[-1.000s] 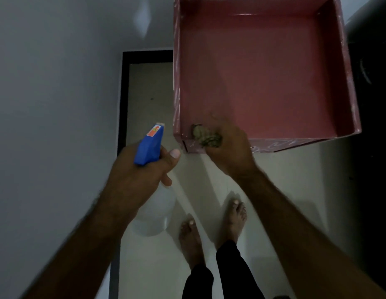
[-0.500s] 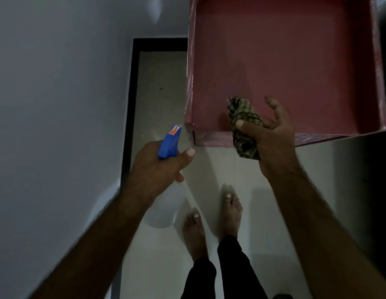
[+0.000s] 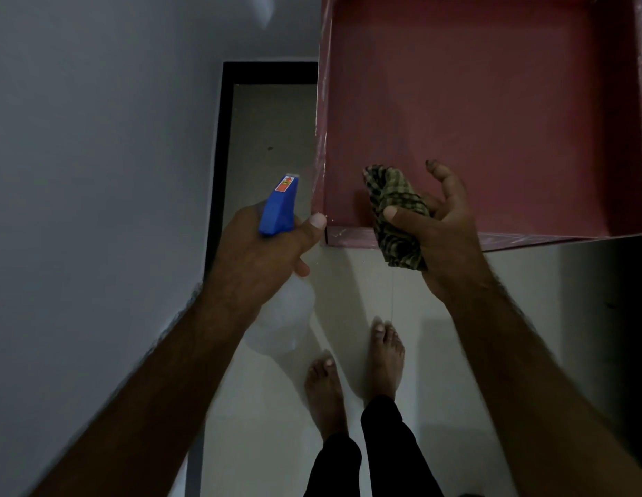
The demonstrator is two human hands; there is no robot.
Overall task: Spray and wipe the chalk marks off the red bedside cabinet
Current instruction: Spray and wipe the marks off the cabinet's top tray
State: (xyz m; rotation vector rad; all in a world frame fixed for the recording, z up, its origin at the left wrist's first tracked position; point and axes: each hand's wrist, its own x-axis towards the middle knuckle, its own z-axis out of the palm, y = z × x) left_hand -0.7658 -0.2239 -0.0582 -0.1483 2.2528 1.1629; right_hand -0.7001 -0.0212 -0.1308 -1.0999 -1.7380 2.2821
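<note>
Seen from above: the red cabinet [image 3: 491,102] fills the 1 o'clock part of the view, its flat top sunk inside a raised rim. Pale chalky streaks [image 3: 509,240] run along the near rim, and fainter ones run up the left rim.

At the cabinet's near-left corner, the left hand [image 3: 262,249] grips a spray bottle [image 3: 279,209]. The fingers are curled round the neck and the thumb lies up beside the blue head. The nozzle points to 12 o'clock, just beside the corner. The clear body hangs below the hand toward 6 o'clock (light too dim to tell what is inside).

At 3 o'clock of that, the right hand [image 3: 448,242] is over the near rim. Its thumb pinches a bunched green-checked cloth [image 3: 398,217] against the palm, and the other fingers are loosely spread toward 12 o'clock. I cannot tell whether the cloth touches the cabinet.

Below is a pale tiled floor [image 3: 269,407], with two bare feet [image 3: 384,356] and dark trouser legs [image 3: 391,443] at 6 o'clock. A grey wall [image 3: 97,138] runs from 7 to 11 o'clock. A black strip [image 3: 219,138] borders the floor at its foot.
</note>
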